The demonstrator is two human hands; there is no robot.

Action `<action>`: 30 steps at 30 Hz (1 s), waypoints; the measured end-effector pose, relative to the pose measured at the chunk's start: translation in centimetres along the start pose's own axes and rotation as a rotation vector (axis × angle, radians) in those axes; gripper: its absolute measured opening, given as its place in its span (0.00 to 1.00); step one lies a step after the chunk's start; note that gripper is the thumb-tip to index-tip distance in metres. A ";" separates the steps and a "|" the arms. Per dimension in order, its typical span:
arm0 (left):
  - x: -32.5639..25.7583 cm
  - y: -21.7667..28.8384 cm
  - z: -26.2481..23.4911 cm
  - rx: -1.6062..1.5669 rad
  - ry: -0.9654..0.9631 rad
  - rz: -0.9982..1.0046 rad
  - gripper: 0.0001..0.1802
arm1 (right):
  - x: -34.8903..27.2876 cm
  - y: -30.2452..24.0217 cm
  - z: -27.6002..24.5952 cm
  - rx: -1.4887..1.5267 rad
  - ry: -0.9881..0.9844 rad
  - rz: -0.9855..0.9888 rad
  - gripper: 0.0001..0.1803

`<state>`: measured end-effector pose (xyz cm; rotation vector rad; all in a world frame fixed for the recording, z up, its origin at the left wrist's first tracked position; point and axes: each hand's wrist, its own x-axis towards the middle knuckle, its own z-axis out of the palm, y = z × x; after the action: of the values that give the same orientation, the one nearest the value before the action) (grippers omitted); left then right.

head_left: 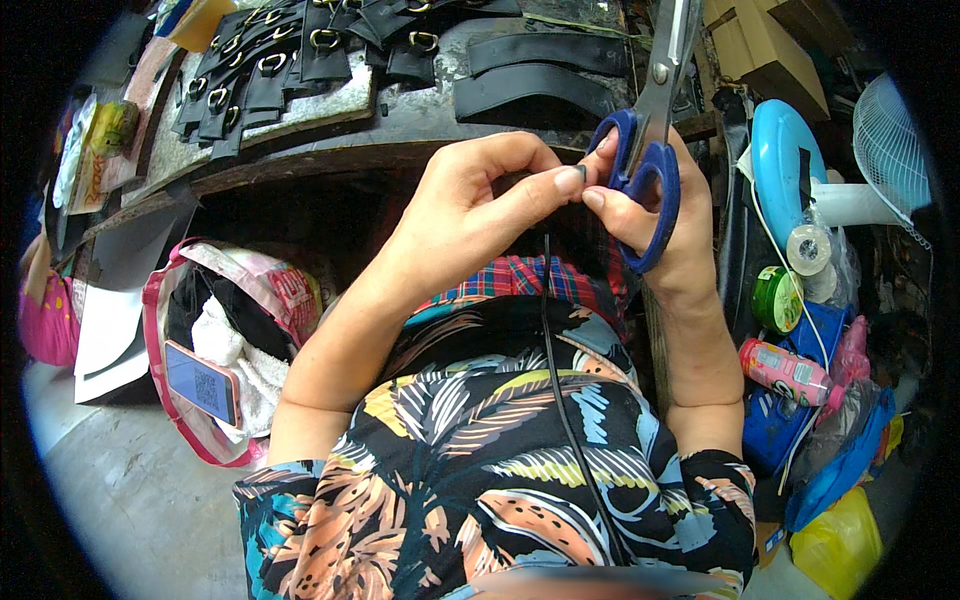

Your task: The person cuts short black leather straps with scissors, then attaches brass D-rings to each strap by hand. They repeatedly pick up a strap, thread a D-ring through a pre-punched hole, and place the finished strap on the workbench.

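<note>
My left hand [470,195] is raised over my lap, with thumb and forefinger pinched on a small dark piece [581,172], too small to name. Close beside it, my right hand [682,225] holds a pair of scissors [660,74] with dark blue handles, the blades pointing away from me. The thumb and a fingertip of that hand come together near the left fingertips. Past both hands, two curved black strips [545,92] lie on the worktable [420,112]. Several black straps with metal rings [270,66] are spread at the far left.
At the left stands a pink-edged bag [160,300] holding a white cloth [230,345] and a phone [203,385]. On the right are a blue-and-white fan [790,170], a green round container [777,299], a pink bottle [785,370] and plastic bags. A cardboard box [765,55] sits at the far right.
</note>
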<state>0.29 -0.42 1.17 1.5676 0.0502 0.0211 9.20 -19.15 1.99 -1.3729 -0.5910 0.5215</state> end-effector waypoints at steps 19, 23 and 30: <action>0.3 -1.2 0.1 0.023 0.030 0.063 0.16 | 0.9 -0.2 0.3 -0.046 -0.050 0.045 0.19; 0.3 -1.3 0.2 0.025 0.041 0.062 0.17 | 0.9 -0.2 0.2 -0.127 -0.065 0.011 0.18; 0.2 -0.8 -0.2 0.041 -0.050 -0.077 0.14 | 0.8 -0.5 0.3 -0.093 -0.101 0.037 0.19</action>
<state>0.45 -0.23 0.39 1.6059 0.0716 -0.0801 9.66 -18.46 2.54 -1.4538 -0.6802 0.6017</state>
